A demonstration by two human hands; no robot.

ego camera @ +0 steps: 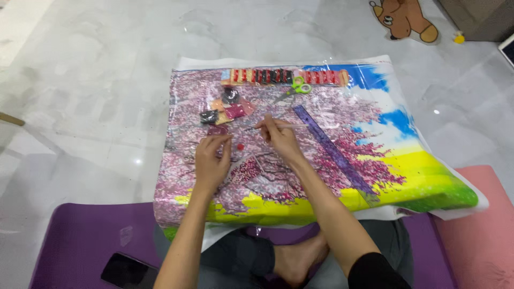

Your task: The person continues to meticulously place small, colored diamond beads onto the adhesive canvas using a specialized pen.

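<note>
The right hand (277,135) pinches a thin pen (286,126), fingers closed round it, the shaft pointing away to its right over the canvas (342,107). The left hand (211,160) rests flat on the canvas with fingers loosely curled, holding nothing I can make out. A small red tray (240,146) lies between the two hands, just right of the left fingertips. Beyond the hands sit bead packets (227,109) and scissors (293,89); a purple ruler (334,152) runs aslant (right of the right hand).

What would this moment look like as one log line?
left hand: resting on picture canvas | right hand: holding pen tool | ruler, scissors: untouched
</note>
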